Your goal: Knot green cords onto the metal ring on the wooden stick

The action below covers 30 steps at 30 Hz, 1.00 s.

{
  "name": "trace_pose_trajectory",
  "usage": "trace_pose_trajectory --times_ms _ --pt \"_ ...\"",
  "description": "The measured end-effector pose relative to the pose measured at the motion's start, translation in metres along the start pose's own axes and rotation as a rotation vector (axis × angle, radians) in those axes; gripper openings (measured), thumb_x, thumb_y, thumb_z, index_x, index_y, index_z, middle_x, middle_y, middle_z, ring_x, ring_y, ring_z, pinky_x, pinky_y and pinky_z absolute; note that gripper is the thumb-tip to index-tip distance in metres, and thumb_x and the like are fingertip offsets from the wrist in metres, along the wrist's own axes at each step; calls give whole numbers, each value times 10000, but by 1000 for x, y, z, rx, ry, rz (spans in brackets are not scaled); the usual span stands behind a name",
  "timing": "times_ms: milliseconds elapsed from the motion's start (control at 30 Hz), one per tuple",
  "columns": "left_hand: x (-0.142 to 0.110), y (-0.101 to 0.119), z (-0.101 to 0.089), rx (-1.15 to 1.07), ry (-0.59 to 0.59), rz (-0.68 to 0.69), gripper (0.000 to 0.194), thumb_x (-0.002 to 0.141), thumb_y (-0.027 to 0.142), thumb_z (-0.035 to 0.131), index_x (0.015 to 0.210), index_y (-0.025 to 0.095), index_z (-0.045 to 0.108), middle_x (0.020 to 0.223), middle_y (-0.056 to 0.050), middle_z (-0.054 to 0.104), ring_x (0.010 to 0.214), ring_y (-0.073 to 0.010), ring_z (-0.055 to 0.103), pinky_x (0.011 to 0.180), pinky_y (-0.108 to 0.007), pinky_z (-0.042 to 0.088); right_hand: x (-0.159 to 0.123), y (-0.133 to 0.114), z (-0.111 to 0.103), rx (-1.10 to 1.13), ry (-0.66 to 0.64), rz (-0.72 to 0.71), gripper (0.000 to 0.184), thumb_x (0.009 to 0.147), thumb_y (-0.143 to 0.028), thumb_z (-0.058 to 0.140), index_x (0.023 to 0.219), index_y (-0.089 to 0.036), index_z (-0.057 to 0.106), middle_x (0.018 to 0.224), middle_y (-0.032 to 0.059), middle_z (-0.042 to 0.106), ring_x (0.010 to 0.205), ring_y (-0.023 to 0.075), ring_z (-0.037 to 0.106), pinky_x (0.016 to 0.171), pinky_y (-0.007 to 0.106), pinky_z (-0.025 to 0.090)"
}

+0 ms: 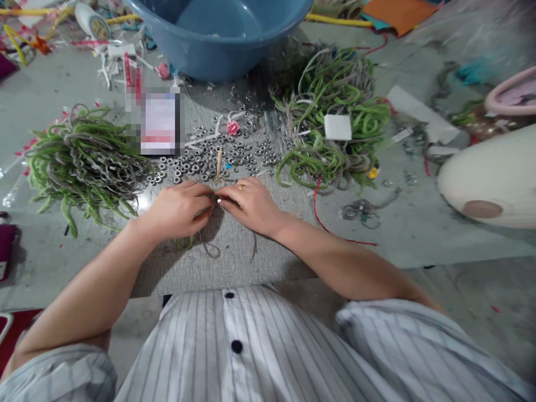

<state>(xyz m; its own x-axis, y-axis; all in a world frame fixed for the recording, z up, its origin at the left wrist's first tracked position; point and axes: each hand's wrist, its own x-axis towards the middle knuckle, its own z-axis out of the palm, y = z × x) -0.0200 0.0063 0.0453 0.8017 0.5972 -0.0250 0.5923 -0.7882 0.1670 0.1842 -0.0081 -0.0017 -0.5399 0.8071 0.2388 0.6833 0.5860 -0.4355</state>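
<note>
Just in from the near edge of the worktop (228, 268), a grey cord (210, 249) loops out below my hands, and a bit of green cord (184, 243) shows under my left hand (182, 209). That hand and my right hand (252, 206) meet at the fingertips, thumbs and fingers pinched together; what sits between them is too small to tell. Right of them, a red string (316, 209) runs toward the near edge. Just beyond my fingers lie a thin wooden stick (219, 163) and scattered metal rings (201, 163). A green-and-grey cord bundle (81, 167) lies toward the left edge, beside a phone (159, 124); a looser cord heap (312, 111) lies right of the rings, a white block (337, 127) on it. A pink rose (233, 128) is at the rings' far side. Near the far edge stands a blue basin (218, 56).
</note>
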Motion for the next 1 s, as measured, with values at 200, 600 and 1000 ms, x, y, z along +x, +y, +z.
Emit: trace_pose_trajectory --times_ms 200,600,1000 --pt "1 0 0 2 -9 15 324 895 256 417 970 156 715 1073 -104 690 897 -230 623 722 -345 507 2 3 1 -16 -31 27 255 936 -294 503 1101 -174 657 903 85 730 887 235 587 795 351 367" --pt "-1 -2 -3 -17 -7 -3 317 901 266 414 932 160 711 1075 -100 689 909 -224 649 738 -328 511 4 3 0 -29 -1 10 316 923 -365 540 1134 -158 652 884 80 731 885 231 609 793 339 375" --pt "-10 -14 -21 25 174 -313 341 800 139 376 1024 171 630 1016 -86 682 815 -181 649 668 -281 472 -1 39 -76 116 -74 349 165 850 -256 579 871 -182 725 792 40 729 687 155 622 647 287 415"
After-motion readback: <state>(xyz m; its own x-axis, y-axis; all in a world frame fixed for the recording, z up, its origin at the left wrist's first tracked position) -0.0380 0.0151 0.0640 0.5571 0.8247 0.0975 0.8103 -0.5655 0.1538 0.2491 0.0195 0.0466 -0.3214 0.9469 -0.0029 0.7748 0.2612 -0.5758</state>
